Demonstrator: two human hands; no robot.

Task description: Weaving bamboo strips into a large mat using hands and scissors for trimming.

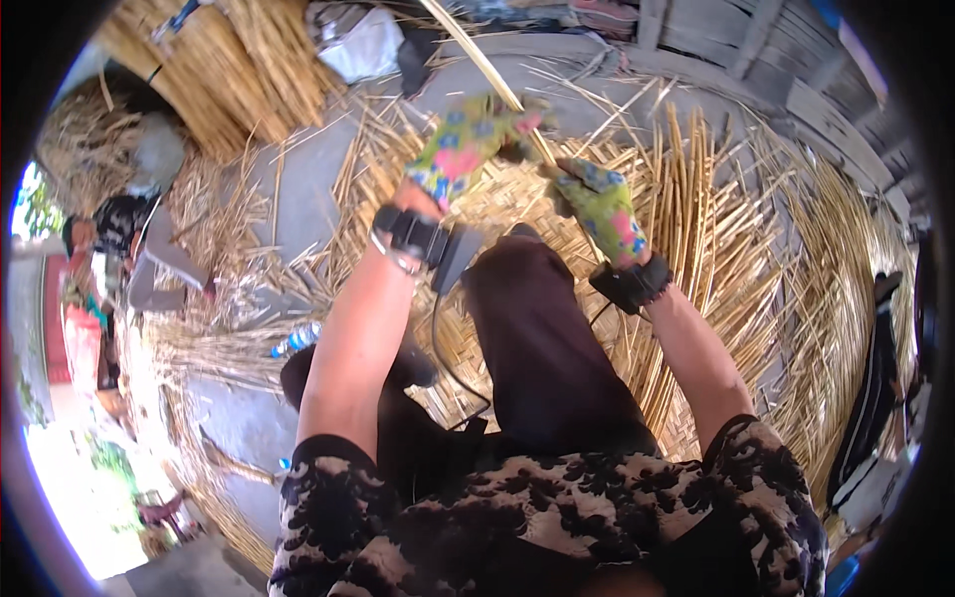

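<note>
A long pale reed strip (476,55) slants from the top edge down to my hands. My left hand (460,149), in a green floral glove and blurred by motion, has its fingers closed round the strip. Lower and to the right, my right hand (602,207), in a matching glove, grips near the strip's lower end, its fingertips partly hidden. Under my hands and round my dark-trousered knee spreads a woven reed mat (456,333). Loose reeds (686,219) lie over its right side.
Tall reed bundles (239,70) lean at the upper left, beside a white sack (360,45). A plastic bottle (295,339) lies left of my leg. Wooden planks (756,45) edge the upper right. Another person (85,318) is at the far left; a dark-trousered leg (875,388) shows far right.
</note>
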